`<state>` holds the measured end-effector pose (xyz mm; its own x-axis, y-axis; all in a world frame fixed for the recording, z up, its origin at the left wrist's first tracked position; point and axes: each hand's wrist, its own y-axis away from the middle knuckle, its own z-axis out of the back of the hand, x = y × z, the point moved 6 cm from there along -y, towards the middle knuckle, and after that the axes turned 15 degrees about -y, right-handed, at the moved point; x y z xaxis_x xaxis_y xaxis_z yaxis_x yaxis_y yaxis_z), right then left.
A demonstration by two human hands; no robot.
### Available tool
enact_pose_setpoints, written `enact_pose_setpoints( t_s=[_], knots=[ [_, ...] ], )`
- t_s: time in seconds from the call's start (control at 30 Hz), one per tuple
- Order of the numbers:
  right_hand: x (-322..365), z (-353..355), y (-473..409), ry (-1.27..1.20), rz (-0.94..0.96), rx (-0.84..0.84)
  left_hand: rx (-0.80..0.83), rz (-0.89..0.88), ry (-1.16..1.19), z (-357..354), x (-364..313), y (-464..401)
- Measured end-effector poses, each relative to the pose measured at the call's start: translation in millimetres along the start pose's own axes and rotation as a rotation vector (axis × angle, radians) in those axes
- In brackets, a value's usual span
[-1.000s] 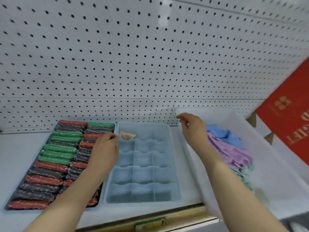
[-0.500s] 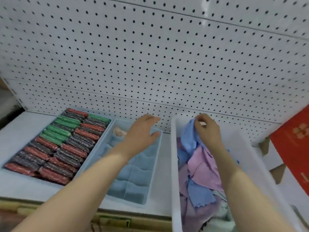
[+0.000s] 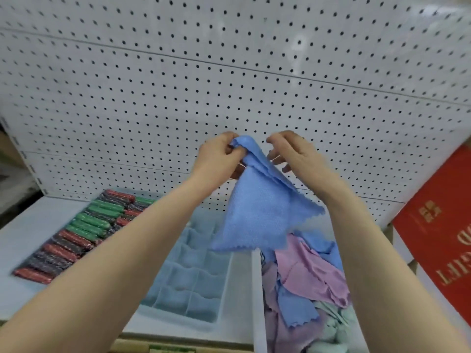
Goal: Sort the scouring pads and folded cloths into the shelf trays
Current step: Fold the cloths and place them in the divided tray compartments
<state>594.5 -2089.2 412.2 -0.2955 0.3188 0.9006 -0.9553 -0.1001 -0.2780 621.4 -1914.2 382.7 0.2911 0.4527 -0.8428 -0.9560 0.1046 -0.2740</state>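
While the left hand (image 3: 219,155) pinches its top corner, the blue cloth (image 3: 260,210) hangs beside the loosely curled right hand (image 3: 293,151).

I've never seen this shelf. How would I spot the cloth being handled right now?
Look in front of the white pegboard wall, above the white bin of loose cloths. The blue cloth hangs there, pinched at its top by the left hand, with the right hand beside it. It alone is lifted; the other cloths lie crumpled in the bin.

A white pegboard wall (image 3: 229,72) dotted with holes rises behind a pale shelf (image 3: 33,235); a red box (image 3: 438,233) leans at right.
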Motion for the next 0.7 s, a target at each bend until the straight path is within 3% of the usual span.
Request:
enact_pose_setpoints(
  t_s=[0.07,0.17,0.3,0.53,0.7],
  knots=[
    [5,-21,5,0.047,0.009,0.08,0.004,-0.008,-0.051,13,-4,2],
    [8,-40,5,0.212,0.048,0.048,-0.028,-0.035,-0.183,33,-7,6],
    [5,-45,5,0.003,-0.04,0.03,-0.049,0.002,-0.153,61,3,9],
    [8,-33,-6,0.072,0.039,-0.16,-0.143,0.049,-0.128,92,29,3],
    [20,-38,-6,0.011,0.065,-0.148,-0.209,0.023,-0.089,105,38,0]
  ],
)
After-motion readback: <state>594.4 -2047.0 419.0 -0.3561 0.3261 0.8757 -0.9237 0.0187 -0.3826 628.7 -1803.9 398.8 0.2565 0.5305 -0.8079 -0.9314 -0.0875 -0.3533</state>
